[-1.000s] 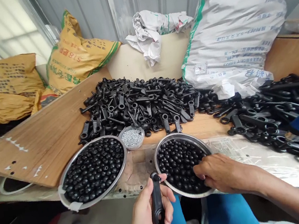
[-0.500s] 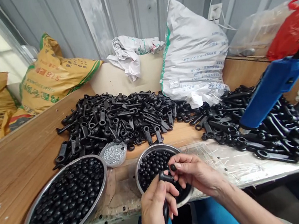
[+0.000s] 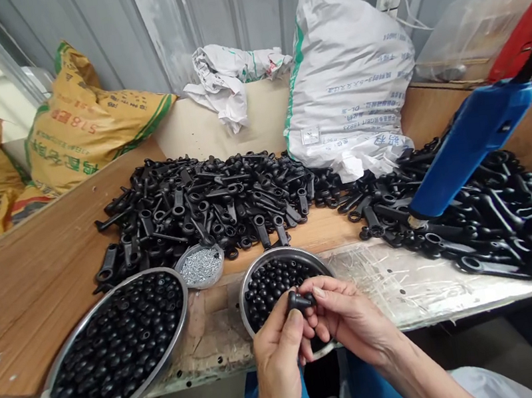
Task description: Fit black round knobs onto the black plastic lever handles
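My left hand [image 3: 280,361] is closed around a black plastic handle [image 3: 297,300], most of it hidden behind the fingers. My right hand [image 3: 358,319] pinches a small black plug [image 3: 311,298] against the handle's tip; whether it sits inside or only touches cannot be seen. Both hands meet over the near right side of a round metal bowl [image 3: 242,297], which holds many small black balls [image 3: 272,285].
A larger metal basin [image 3: 184,319] of black balls stands left, with a small dish of screws [image 3: 200,265] behind it. Black crank arms [image 3: 216,200] are heaped at the back and right. A blue power screwdriver [image 3: 470,150] hangs right, before a white sack [image 3: 347,72].
My right hand has brought the small plug from just above the handle onto its tip. The handle has turned to point right. The camera view has shifted slightly.
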Action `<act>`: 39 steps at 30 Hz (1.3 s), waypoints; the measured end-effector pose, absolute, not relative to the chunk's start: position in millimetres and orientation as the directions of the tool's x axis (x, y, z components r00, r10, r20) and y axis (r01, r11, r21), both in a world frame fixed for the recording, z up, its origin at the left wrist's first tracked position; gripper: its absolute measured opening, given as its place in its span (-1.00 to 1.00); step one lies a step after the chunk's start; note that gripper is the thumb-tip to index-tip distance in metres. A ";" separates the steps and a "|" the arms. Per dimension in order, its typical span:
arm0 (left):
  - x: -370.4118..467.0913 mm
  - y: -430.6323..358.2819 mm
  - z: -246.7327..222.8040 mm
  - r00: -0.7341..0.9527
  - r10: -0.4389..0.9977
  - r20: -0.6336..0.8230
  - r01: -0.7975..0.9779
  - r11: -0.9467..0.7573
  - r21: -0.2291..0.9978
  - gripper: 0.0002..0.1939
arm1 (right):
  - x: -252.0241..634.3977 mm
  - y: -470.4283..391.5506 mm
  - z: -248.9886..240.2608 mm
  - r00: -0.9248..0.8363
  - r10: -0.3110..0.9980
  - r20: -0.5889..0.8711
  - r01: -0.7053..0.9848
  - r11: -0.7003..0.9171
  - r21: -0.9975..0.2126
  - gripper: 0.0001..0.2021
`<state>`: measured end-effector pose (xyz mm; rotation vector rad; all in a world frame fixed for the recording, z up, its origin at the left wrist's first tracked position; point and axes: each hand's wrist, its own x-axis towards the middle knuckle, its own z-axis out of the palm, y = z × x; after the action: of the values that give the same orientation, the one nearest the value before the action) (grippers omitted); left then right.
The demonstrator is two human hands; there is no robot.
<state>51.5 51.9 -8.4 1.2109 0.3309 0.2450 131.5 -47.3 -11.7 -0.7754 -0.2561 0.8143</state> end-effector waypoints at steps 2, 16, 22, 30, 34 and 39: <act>51.1 54.3 -10.7 0.916 0.384 -0.114 -0.029 0.347 0.937 -0.64 | 130.2 -45.6 -11.9 0.680 0.727 -0.091 -0.557 0.432 -0.709 -0.82; 44.8 64.3 -21.8 0.813 0.572 0.113 -0.158 0.029 0.987 -0.67 | 120.5 -38.1 -7.2 0.717 0.676 -0.174 -0.526 0.360 -0.770 -0.82; 41.1 72.7 -23.6 0.784 0.516 0.344 -0.272 -0.211 0.939 -0.58 | 116.5 -32.3 -9.4 0.735 0.653 -0.180 -0.517 0.369 -0.773 -0.81; 34.2 74.2 -26.7 0.770 0.392 0.504 -0.315 -0.453 0.834 -0.43 | 112.1 -34.8 -9.3 0.754 0.625 -0.203 -0.497 0.339 -0.799 -0.80; 35.1 71.5 -28.0 0.722 0.292 0.627 -0.370 -0.603 0.707 -0.23 | 105.3 -32.4 -8.6 0.846 0.511 -0.152 -0.365 0.347 -0.864 -0.79; 43.5 71.9 -34.0 0.680 0.329 0.656 -0.320 -0.671 0.669 -0.33 | 106.5 -29.0 -3.1 0.865 0.486 -0.123 -0.268 0.240 -0.933 -0.74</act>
<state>43.5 71.9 -34.0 2.0739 0.0072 1.0099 106.5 -29.0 -3.1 -1.2247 -0.2080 0.5208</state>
